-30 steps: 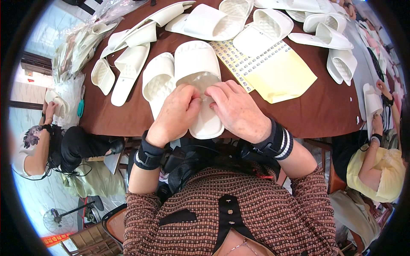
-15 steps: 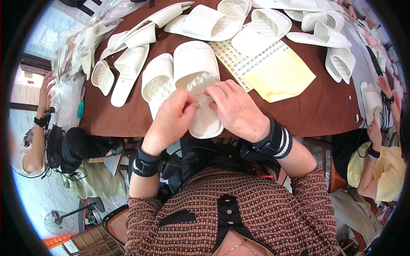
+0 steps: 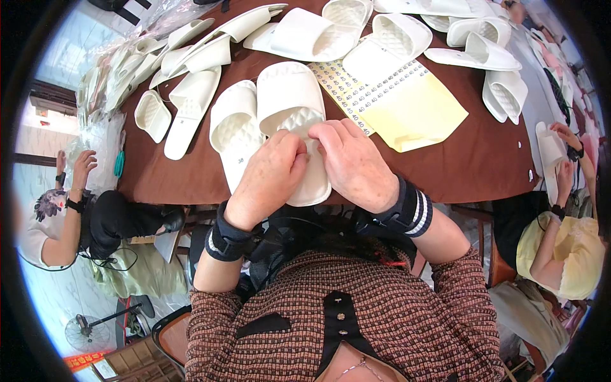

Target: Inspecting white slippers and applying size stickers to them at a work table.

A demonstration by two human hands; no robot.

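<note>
1. Fingers [image 3: 289, 146], left hand [image 3: 267, 172]: curled together; cannot tell whether pinching anything.
2. Fingers, right hand [image 3: 359, 167]: bent, bunched; grip likewise unclear.
3. White broad-banded slide slipper [image 3: 289, 92]: beneath both hands, near edge of brown cloth-covered worktop [image 3: 471, 175].
4. Matching white slipper [image 3: 234, 114]: just beside, left.
5. Yellow sheet with printed rows [image 3: 417, 121]: to the right.

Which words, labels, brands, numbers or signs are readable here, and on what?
Text is located, not copied:
Yellow sheets: repeated dark printed numbers, readable.
White slipper partly behind left hand: small dark number on insole.
Slipper farther left: mark too small to read.
Red strip, lower left: characters too blurred.
</note>
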